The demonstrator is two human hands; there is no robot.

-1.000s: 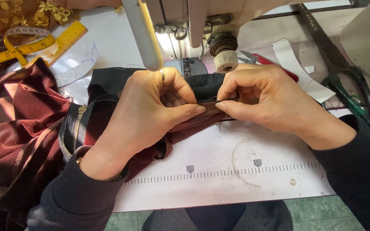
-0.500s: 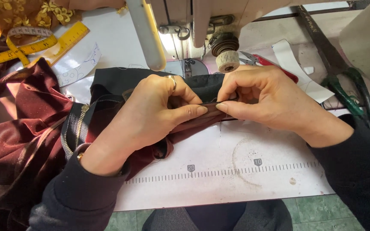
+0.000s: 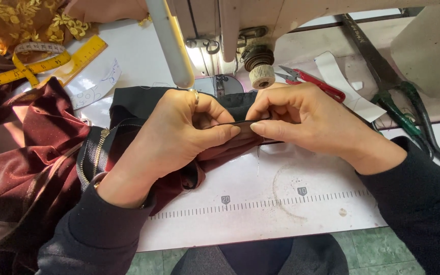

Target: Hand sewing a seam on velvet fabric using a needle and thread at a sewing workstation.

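My left hand [image 3: 174, 135] and my right hand [image 3: 306, 122] meet at the middle of the sewing table, both pinching a folded edge of black fabric [image 3: 128, 109] between thumb and fingers. A ring sits on my left hand. Dark red velvet cloth [image 3: 31, 153] with a zipper [image 3: 95, 153] spreads out under and left of my left wrist. The fold lies just in front of the sewing machine's needle area [image 3: 220, 84]. The pinched edge itself is mostly hidden by my fingers.
The white sewing machine [image 3: 260, 20] rises behind my hands, with a white tube lamp [image 3: 171, 46]. Red thread snips [image 3: 311, 81] and large green-handled shears [image 3: 398, 102] lie at the right. A yellow ruler and tape measure [image 3: 36, 63] lie at back left beside gold-embroidered cloth [image 3: 21, 20].
My hands stay pinched on the fold; the left fingers have shifted slightly along the edge. The cloth has barely moved.
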